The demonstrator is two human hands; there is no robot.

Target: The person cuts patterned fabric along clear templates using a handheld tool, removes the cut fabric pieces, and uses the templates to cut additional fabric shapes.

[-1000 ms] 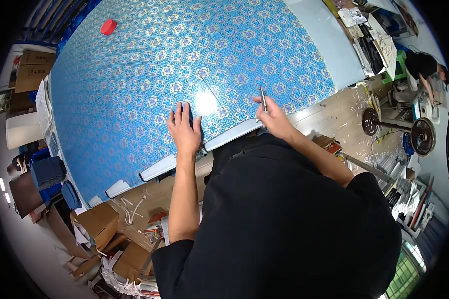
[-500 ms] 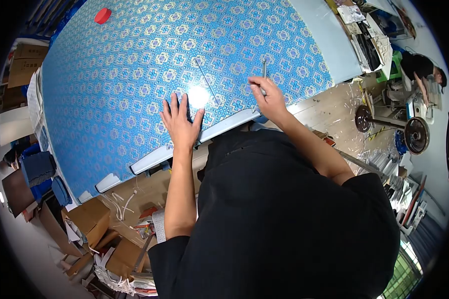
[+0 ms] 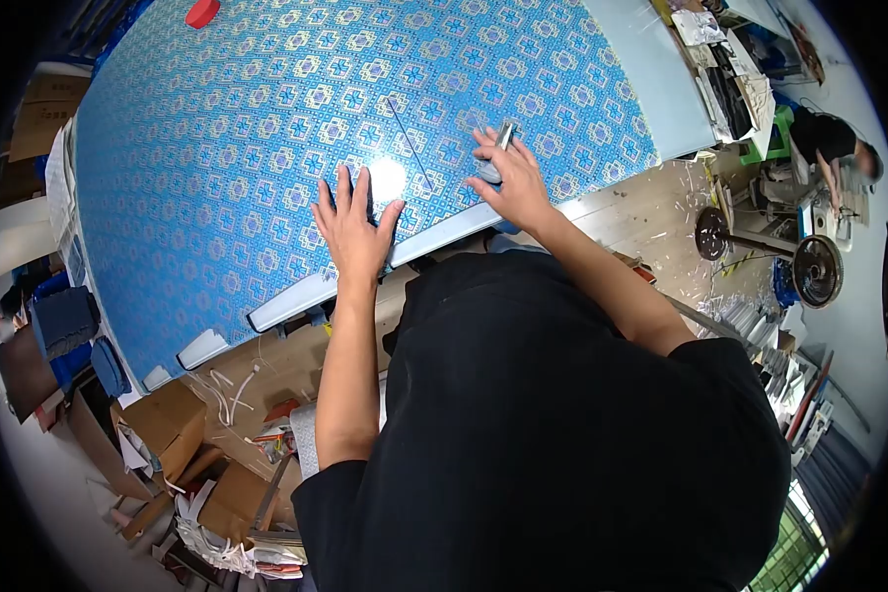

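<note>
On the table (image 3: 669,99), blue patterned sheet (image 3: 266,148) lies flat. Left hand (image 3: 355,232) palm-down on it near the front edge, fingers spread. Right hand (image 3: 513,183) at the sheet, contact unclear, fingers loosely bent around slim metal tool (image 3: 506,135); exact pinch hidden. Sheet's likely light, limp, a bit slippery: grab by the edge. Tool's probably light, stiff: hold mid-shaft.

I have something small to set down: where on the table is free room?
Free: the pale strip between the patterned sheet and the piled papers; also the sheet between the red disc and left hand. Crowded: around the right hand, its metal tool and the dark line.
</note>
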